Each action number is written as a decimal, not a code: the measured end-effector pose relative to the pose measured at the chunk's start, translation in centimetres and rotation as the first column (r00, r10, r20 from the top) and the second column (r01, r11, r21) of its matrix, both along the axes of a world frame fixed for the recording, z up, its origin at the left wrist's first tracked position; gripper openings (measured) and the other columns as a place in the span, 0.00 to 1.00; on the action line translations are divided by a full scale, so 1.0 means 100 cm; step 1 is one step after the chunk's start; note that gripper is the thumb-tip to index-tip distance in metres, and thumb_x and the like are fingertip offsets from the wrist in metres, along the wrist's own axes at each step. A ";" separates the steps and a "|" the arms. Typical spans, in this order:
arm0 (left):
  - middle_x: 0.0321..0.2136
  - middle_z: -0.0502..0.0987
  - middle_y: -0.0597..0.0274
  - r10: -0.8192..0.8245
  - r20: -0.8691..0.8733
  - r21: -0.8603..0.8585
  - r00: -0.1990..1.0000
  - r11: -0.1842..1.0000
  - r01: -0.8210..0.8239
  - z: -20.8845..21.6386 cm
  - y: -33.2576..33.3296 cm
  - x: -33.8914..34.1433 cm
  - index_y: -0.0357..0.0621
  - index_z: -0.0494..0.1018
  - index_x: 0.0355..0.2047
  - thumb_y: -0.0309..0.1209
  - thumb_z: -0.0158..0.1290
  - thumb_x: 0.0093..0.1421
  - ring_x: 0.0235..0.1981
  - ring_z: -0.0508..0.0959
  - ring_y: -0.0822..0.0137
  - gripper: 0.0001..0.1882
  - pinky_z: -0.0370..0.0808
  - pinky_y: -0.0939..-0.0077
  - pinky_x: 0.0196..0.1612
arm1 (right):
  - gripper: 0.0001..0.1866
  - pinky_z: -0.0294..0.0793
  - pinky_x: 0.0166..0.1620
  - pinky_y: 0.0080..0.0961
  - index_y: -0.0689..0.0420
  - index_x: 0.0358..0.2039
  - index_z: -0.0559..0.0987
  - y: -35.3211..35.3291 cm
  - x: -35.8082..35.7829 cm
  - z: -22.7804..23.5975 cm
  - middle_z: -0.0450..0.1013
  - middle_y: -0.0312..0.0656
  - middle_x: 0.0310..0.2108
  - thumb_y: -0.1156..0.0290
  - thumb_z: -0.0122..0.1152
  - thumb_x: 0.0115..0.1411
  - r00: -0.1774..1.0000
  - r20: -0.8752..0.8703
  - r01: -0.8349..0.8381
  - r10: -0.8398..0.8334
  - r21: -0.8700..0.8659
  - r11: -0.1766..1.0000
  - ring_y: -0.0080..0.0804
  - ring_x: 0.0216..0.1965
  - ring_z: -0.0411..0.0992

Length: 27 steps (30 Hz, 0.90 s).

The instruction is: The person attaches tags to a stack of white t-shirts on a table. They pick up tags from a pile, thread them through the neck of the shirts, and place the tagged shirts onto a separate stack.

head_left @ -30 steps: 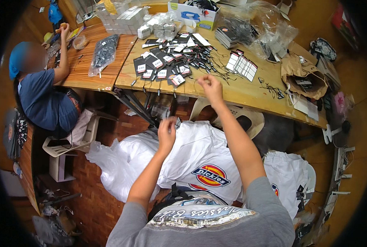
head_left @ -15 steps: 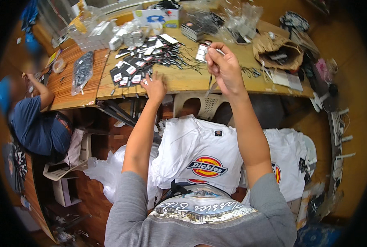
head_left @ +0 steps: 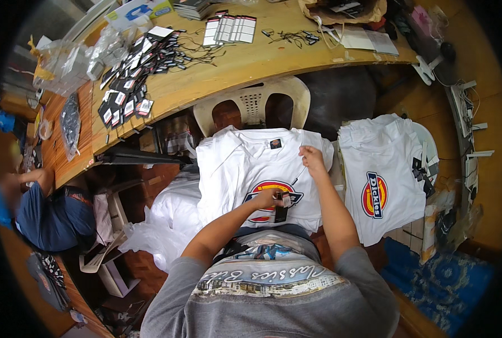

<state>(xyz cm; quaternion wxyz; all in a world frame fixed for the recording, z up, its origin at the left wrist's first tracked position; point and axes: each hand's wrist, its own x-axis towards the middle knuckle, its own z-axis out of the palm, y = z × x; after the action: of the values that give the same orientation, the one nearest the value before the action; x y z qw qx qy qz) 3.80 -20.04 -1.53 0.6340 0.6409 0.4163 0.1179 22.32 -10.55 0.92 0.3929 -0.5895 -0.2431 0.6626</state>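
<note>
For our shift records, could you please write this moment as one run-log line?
left hand: holding black rectangular tag | right hand: beside thin dark cord, grip unclear | below: white printed fabric T-shirt

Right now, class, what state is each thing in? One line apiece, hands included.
Left hand: grip closed on black tag.
Black tag: held over front shirt.
Right hand: pinched, apparently on thin cord.
Front shirt: laid out, print up, wrinkled.
Other shirt: laid out, print up.
Tag pile: heaped, overlapping.
White cards: overlapping in rows.
Paper bag: open, cut off by the picture's edge.
</note>
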 end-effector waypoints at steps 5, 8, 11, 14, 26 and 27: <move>0.16 0.70 0.60 0.712 -0.027 -0.413 0.702 0.632 -0.656 -0.044 0.081 0.011 0.36 0.69 0.26 0.31 0.50 0.45 0.14 0.68 0.72 0.11 0.64 0.83 0.16 | 0.04 0.63 0.19 0.15 0.59 0.19 0.73 -0.011 0.000 -0.074 0.69 0.37 0.15 0.73 0.54 0.41 0.797 0.604 -0.136 0.004 0.174 0.975 0.21 0.15 0.65; 0.12 0.67 0.65 0.892 -0.140 -0.718 0.431 0.208 -0.664 -0.042 0.124 0.029 0.39 0.68 0.20 0.31 0.46 0.48 0.11 0.64 0.74 0.08 0.61 0.85 0.12 | 0.05 0.65 0.24 0.17 0.58 0.19 0.74 -0.003 -0.009 -0.064 0.70 0.38 0.16 0.71 0.54 0.40 0.718 0.695 -0.180 0.049 0.118 0.977 0.24 0.18 0.68; 0.10 0.62 0.68 0.864 -0.270 -0.804 0.424 0.039 -0.593 -0.055 0.138 0.033 0.42 0.65 0.16 0.32 0.45 0.49 0.09 0.60 0.75 0.09 0.57 0.87 0.10 | 0.05 0.65 0.25 0.22 0.53 0.20 0.74 0.004 -0.017 -0.036 0.70 0.38 0.19 0.68 0.55 0.40 0.653 0.752 -0.227 0.090 0.081 0.971 0.29 0.21 0.68; 0.12 0.61 0.69 0.820 -0.283 -0.830 0.498 0.051 -0.556 -0.063 0.133 0.028 0.46 0.62 0.17 0.34 0.45 0.49 0.11 0.58 0.74 0.09 0.57 0.84 0.13 | 0.06 0.65 0.26 0.21 0.53 0.20 0.74 0.010 -0.018 -0.026 0.69 0.37 0.19 0.66 0.56 0.40 0.594 0.800 -0.298 0.087 0.118 0.947 0.29 0.22 0.68; 0.17 0.62 0.71 0.803 -0.294 -0.766 0.518 0.127 -0.631 -0.010 0.094 0.010 0.47 0.66 0.18 0.41 0.50 0.45 0.20 0.62 0.75 0.12 0.59 0.84 0.21 | 0.02 0.64 0.26 0.22 0.50 0.18 0.74 0.001 -0.032 0.000 0.66 0.33 0.20 0.69 0.55 0.40 0.454 0.880 -0.501 0.136 0.126 0.856 0.29 0.24 0.67; 0.17 0.62 0.71 0.803 -0.289 -0.768 0.522 0.131 -0.627 -0.011 0.092 0.009 0.47 0.66 0.18 0.42 0.50 0.45 0.20 0.62 0.75 0.12 0.59 0.84 0.21 | 0.02 0.64 0.25 0.22 0.50 0.18 0.74 -0.001 -0.032 0.001 0.66 0.33 0.20 0.69 0.55 0.39 0.432 0.891 -0.525 0.141 0.121 0.842 0.29 0.23 0.67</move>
<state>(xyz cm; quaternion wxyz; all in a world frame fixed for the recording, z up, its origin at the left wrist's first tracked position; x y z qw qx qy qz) 4.70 -10.84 -2.63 0.7466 -0.0196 0.6096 0.2656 19.15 -10.69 0.99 0.1844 -0.6866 -0.6421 0.2870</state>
